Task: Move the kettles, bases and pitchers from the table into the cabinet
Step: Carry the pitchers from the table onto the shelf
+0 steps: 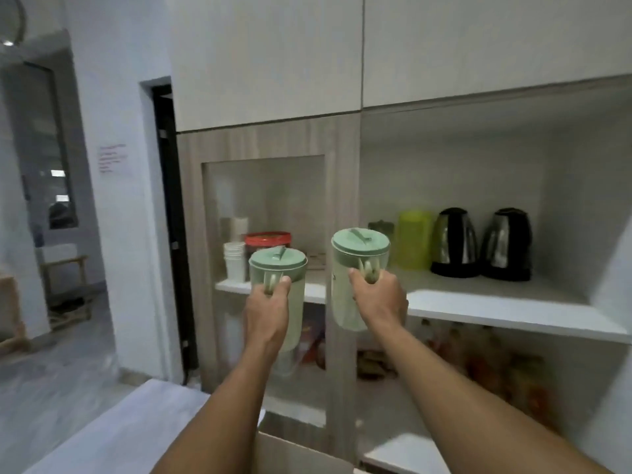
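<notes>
Left pitcher (pixel 277 268) held upright before the cabinet door (pixel 266 193), handle wrapped by left hand (pixel 268 304) fingers | right pitcher (pixel 359 249) gripped likewise by right hand (pixel 378 297), raised just before the shelf (pixel 506 307) | two kettles (pixel 455 242) stood on shelf.

head cam, facing fwd, close to cabinet (pixel 342 186) shelves

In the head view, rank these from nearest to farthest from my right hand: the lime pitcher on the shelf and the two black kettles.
1. Lime pitcher, on the shelf, just right of the right hand.
2. Left kettle, beside that pitcher.
3. Right kettle, farthest right.
</notes>
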A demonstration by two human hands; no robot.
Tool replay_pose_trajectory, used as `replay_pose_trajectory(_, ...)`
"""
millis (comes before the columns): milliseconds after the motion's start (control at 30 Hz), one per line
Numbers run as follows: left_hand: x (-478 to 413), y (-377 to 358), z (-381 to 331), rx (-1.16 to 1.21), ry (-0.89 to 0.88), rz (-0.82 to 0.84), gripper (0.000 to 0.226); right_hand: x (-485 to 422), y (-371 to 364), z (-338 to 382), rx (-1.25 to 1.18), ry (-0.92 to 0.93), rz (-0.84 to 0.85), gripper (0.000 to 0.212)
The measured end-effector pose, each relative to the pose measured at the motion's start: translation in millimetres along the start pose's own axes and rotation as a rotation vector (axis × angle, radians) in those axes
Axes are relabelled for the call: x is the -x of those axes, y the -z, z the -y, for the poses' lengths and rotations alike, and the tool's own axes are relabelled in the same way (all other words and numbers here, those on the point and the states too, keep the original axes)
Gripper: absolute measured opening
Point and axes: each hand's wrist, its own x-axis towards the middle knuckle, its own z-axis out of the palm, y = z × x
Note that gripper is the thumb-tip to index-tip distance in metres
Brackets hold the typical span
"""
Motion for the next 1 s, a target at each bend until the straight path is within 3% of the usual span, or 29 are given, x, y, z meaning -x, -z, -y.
replay_pose_trajectory(167, 12.8, -137.9, -30.4, 0.100, -0.023, 0.158, 0.038, -76.3, 94.9, -51.9, 0.021, -0.059, -0.179, 0.041)
replay_pose_trajectory(500, 20.5, -367.0, -32.8, 0.186, 0.007, 0.340, 0.042, -223.7, 212.6, -161.6, 0.083, -0.110, -0.281, 0.037)
replay_pose_trajectory(733, -6.0, -460.2, -10.1, 0.181, 0.067, 0.323, 0.029, -298.9, 211.8, -219.8, 0.081, -0.185, -0.164, 0.037)
replay_pose_trajectory(1000, -82.8, -530.3, 15.3, 0.109, 0.125, 0.301, 0.048, -381.1, 167.5, -243.0, 0.153, -0.226, -0.175, 0.049)
